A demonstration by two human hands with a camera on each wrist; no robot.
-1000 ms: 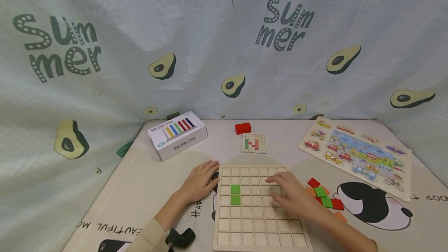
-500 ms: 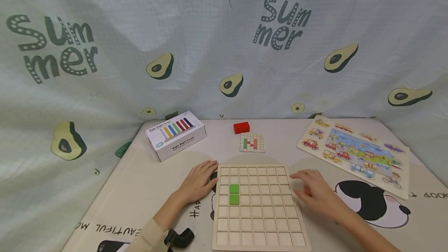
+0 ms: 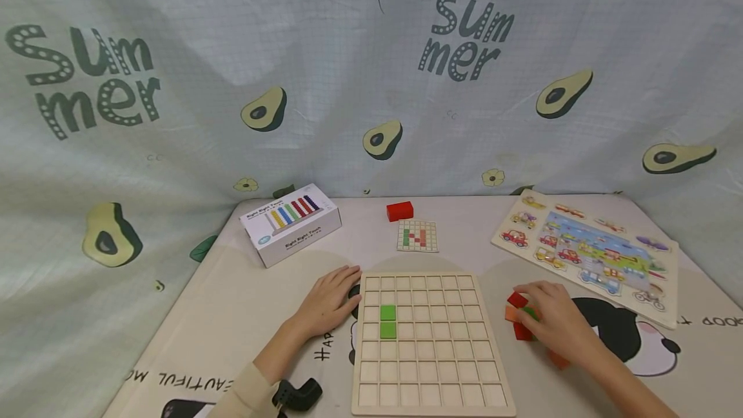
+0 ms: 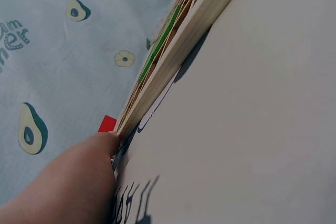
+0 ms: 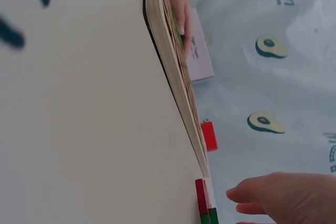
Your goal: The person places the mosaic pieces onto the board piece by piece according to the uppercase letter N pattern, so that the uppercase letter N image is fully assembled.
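A wooden grid board (image 3: 424, 376) lies in front of me. Two green square tiles (image 3: 387, 322) sit one above the other in its cells, left of the middle. My left hand (image 3: 327, 302) rests on the table with its fingertips at the board's left edge; the left wrist view shows the thumb (image 4: 107, 142) by the wooden side. To the right of the board, my right hand (image 3: 551, 318) is over a small pile of tiles, thumb and fingers apart. Red (image 3: 522, 332), orange (image 3: 511, 313) and green tiles (image 3: 531, 312) show around the fingers; the hand hides others.
Beyond the board lie a small pattern card (image 3: 418, 236) with coloured squares and a red block (image 3: 400, 211). A white toy box (image 3: 290, 228) stands back left. A vehicle picture puzzle (image 3: 586, 257) lies at the right. A black device (image 3: 302, 395) is by my left wrist.
My right hand has moved right, from above the board, past its right edge, to the loose tiles. The left hand has stayed at the board's left edge.
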